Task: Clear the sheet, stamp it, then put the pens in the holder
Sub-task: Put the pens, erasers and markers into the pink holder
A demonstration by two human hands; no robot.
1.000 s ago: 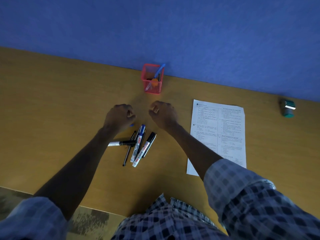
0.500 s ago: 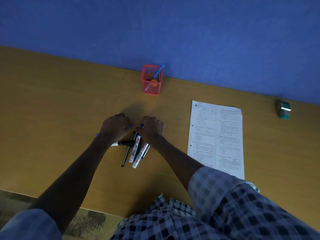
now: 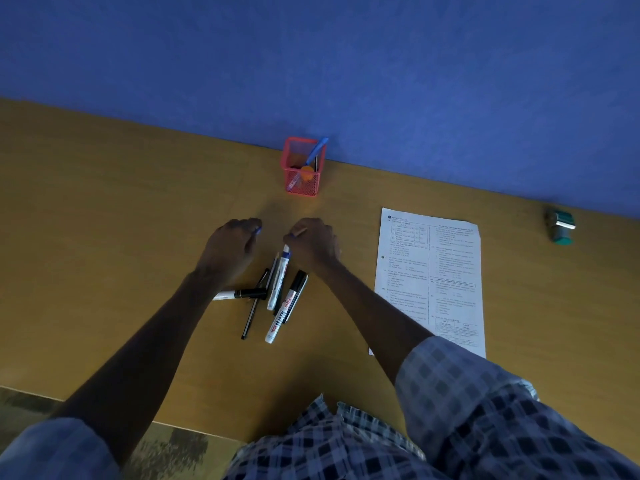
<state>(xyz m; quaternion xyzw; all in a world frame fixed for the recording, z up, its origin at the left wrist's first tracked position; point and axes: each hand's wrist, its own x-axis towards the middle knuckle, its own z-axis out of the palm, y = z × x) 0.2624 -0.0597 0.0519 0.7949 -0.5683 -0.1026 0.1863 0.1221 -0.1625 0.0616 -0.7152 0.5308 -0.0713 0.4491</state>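
My left hand (image 3: 231,251) is closed around a pen; only its blue end shows at my fingertips. My right hand (image 3: 316,244) is also closed on a thin pen, with a blue and tan tip poking out. Both hands hover just beyond a pile of markers and pens (image 3: 277,289) lying crossed on the wooden desk. The red mesh holder (image 3: 304,187) stands further back against the wall, with a blue pen (image 3: 318,151) leaning inside. The printed sheet (image 3: 429,282) lies bare to the right. The green stamp (image 3: 561,227) sits far right.
The wooden desk (image 3: 104,220) runs along a blue wall (image 3: 311,64). Its near edge crosses the bottom left, with floor below it. My checked sleeves and shirt fill the bottom of the view.
Half a second ago both hands were down on the pile of pens. They have since pulled back toward the holder, still closed, with pen tips showing in each.
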